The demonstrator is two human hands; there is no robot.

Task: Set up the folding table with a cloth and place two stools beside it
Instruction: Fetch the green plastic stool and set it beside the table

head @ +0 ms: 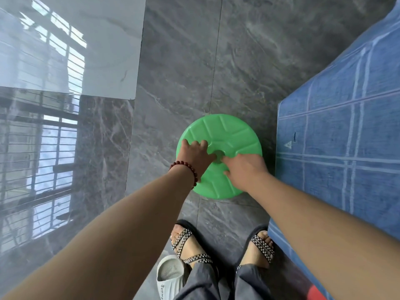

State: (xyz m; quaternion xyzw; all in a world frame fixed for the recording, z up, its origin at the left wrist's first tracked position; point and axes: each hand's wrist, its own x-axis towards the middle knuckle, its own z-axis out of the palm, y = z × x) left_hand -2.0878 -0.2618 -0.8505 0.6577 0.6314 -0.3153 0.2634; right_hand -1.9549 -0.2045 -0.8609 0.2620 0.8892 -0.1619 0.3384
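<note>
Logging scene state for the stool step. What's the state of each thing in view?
Green round plastic stool: standing seat-up on the floor, close beside the cloth.
Blue checked cloth: spread out flat, edge hanging down.
Left hand: fingers spread on the seat.
Right hand: resting on the seat.
White slipper: unworn, on the floor.

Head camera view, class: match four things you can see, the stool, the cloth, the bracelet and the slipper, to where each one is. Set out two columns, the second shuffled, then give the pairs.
Things
1. green stool
2. blue cloth
3. bead bracelet
4. white slipper

Places
A. on the left wrist
B. on the floor beside the left foot
C. under the left hand and right hand
D. covering the surface at the right edge of the view

Pairs: 1-C, 2-D, 3-A, 4-B
</note>
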